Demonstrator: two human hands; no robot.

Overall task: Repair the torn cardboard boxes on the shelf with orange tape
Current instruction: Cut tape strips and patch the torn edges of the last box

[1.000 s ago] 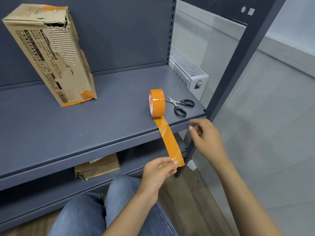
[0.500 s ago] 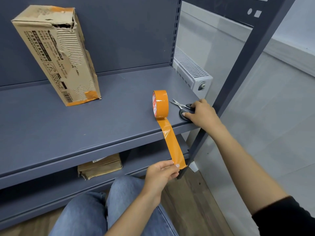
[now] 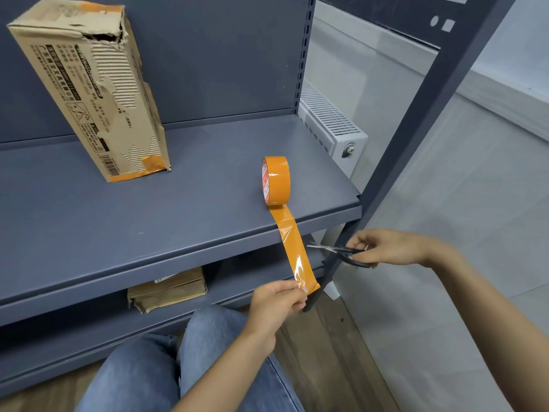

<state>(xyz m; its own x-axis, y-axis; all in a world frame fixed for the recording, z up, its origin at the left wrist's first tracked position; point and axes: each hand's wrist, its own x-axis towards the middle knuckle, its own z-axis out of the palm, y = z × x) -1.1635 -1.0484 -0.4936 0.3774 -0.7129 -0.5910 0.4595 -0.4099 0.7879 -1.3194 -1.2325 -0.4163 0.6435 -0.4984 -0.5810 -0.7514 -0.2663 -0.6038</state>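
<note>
The torn cardboard box [image 3: 89,87] is standing well apart at the shelf's [image 3: 148,221] back left, while the orange tape roll [image 3: 275,181] is sitting on edge near the front lip. Its strip [image 3: 292,248] is hanging steeply down over the lip to the left hand [image 3: 277,304], which is pinching the free end. The right hand [image 3: 386,246] is gripping the scissors [image 3: 338,251] just right of the strip, blades pointing crosswise at its middle with nothing between.

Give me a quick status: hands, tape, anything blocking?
Left hand pinches tape strip end. Right hand holds scissors, tips beside the strip, uncut. Roll upright on shelf. Nothing blocking.
</note>
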